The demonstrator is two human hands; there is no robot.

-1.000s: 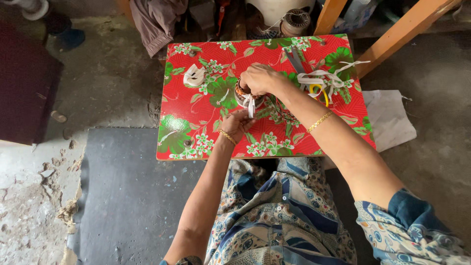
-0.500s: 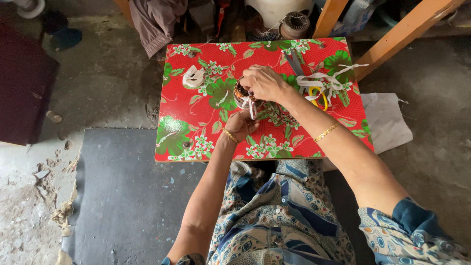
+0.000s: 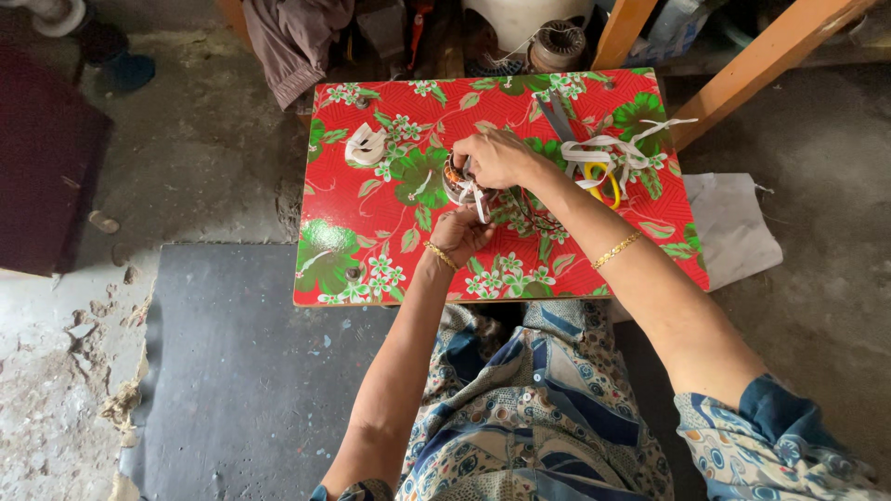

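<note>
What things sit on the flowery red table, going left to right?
White strip bundle → round metal part held in both hands → tangle of white strips with yellow-handled scissors.

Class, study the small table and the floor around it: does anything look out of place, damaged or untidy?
Yes. The floor at the left is broken, with loose rubble along the edge of the dark mat. White strips lie tangled over yellow-handled scissors on the floral table. A crumpled sheet lies beside the table.
</note>
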